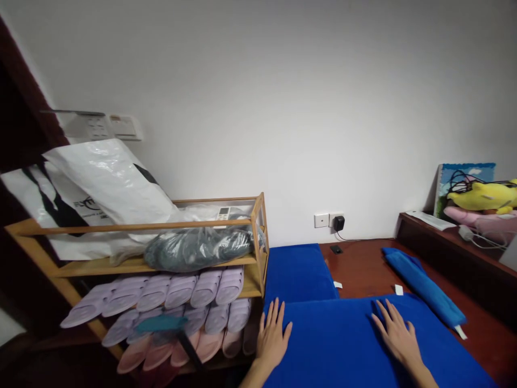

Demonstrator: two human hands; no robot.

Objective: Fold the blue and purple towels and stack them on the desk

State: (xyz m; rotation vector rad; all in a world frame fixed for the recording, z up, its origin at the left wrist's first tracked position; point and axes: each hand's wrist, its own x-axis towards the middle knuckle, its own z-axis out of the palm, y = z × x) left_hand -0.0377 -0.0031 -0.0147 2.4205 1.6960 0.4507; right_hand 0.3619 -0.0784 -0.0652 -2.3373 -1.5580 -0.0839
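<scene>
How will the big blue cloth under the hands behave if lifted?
Probably floppy: the narrow blue cloth beside it, seemingly similar fabric, lies folded and bent. The big blue cloth is likely light for its size, as it lies flat and looks thin. Its matte surface suggests little slipperiness.

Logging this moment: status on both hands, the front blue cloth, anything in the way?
Left hand and right hand palm-down on front blue cloth, fingers spread. Cloth laid flat. Folded blue cloth alongside at right; nothing lying between the hands.
</scene>
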